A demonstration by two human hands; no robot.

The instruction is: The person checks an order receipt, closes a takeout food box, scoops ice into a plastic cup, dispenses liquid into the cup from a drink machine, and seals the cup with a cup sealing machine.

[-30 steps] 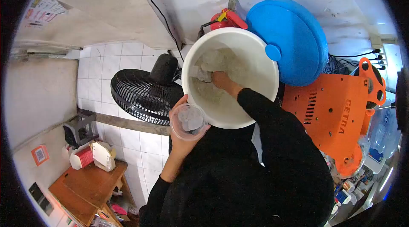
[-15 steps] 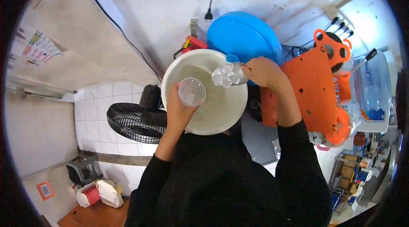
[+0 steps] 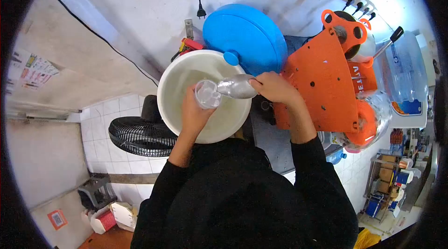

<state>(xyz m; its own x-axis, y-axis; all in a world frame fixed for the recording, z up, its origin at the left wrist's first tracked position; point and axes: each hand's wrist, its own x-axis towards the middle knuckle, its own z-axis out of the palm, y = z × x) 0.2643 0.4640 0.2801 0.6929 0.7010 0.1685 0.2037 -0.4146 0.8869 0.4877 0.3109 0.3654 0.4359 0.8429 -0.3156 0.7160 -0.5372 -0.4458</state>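
Note:
A clear plastic cup (image 3: 207, 95) with ice in it is wrapped in the fingers of my left hand (image 3: 193, 116), above the white bucket (image 3: 169, 114). My right hand (image 3: 276, 88) grips a metal scoop (image 3: 238, 86), tilted so that its front end meets the cup's rim. The bucket stands open below both, with pale contents whose detail is blurred. Behind it a blue round lid (image 3: 247, 34) with a knob leans against the wall.
A black fan (image 3: 140, 136) stands left of the bucket. To the right are an orange panel (image 3: 319, 85) and a clear water container (image 3: 403, 67). A red fire extinguisher (image 3: 191, 45) is behind the bucket. A plug (image 3: 201, 12) hangs on the wall.
My right hand came up out of the bucket with a scoop of ice, then tipped the scoop at the cup. The cup moved over the bucket and now holds more ice. The view shifted right.

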